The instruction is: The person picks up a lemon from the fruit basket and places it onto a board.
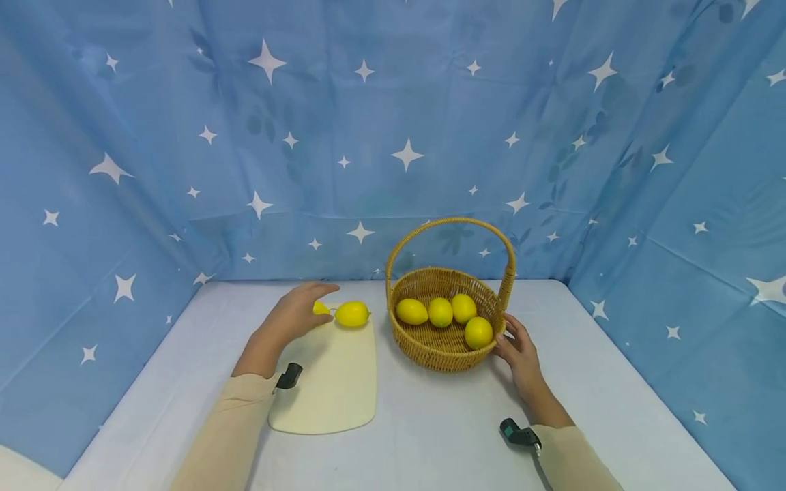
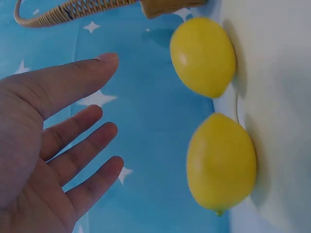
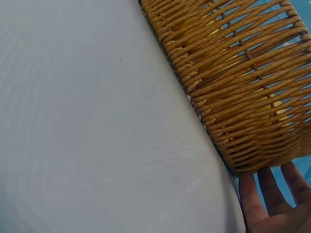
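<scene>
Two yellow lemons lie at the far end of a cream cutting board (image 1: 331, 389): one lemon (image 1: 353, 314) in plain sight, the other (image 2: 222, 162) partly hidden by the hand in the head view. My left hand (image 1: 301, 310) is above the board beside them, thumb and fingers spread apart, holding nothing; a gap separates it from both lemons in the left wrist view. On the right stands a wicker basket (image 1: 442, 358) with a tall handle and several lemons (image 1: 440, 312) inside. My right hand (image 1: 520, 358) touches the basket's right side with its fingers extended against the weave.
A white cloth covers the table (image 1: 430, 429). Behind and at both sides hangs a blue curtain (image 1: 381, 170) with white stars. The basket's arched handle (image 1: 457, 221) rises above the lemons in it. Small dark devices (image 1: 290, 376) sit at both wrists.
</scene>
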A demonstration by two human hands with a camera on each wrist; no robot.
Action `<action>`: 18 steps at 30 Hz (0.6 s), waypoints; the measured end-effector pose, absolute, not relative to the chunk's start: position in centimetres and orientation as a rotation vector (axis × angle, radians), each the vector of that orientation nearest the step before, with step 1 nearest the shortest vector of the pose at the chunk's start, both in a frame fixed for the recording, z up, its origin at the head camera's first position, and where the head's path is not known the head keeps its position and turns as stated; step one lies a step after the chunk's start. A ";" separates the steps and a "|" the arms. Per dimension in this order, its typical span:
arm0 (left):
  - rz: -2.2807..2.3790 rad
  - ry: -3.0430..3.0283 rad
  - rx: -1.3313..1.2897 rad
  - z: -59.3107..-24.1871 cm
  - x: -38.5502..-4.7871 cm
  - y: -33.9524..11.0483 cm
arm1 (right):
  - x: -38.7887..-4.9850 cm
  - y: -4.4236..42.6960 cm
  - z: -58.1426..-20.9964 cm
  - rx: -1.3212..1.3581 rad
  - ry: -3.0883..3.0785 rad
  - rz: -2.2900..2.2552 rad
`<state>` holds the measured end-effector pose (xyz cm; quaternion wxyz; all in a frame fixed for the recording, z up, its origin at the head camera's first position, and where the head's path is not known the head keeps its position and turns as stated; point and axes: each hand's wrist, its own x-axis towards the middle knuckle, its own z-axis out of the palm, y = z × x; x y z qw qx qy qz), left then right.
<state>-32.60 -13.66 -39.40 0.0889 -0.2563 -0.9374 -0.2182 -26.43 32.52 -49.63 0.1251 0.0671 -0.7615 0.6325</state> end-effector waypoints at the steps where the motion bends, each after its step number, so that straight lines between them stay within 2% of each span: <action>1: -0.643 -2.783 -0.777 -39.2 -32.5 -13.3 | -26.5 32.5 -49.6 0.194 -2.219 1.843; 10: -0.523 -2.698 -1.083 -38.5 -31.3 -9.2 | -26.7 32.7 -49.9 0.198 -2.207 1.848; 18: -0.447 -2.630 -1.226 -38.7 -30.8 -5.7 | -26.4 32.5 -49.3 0.198 -2.216 1.874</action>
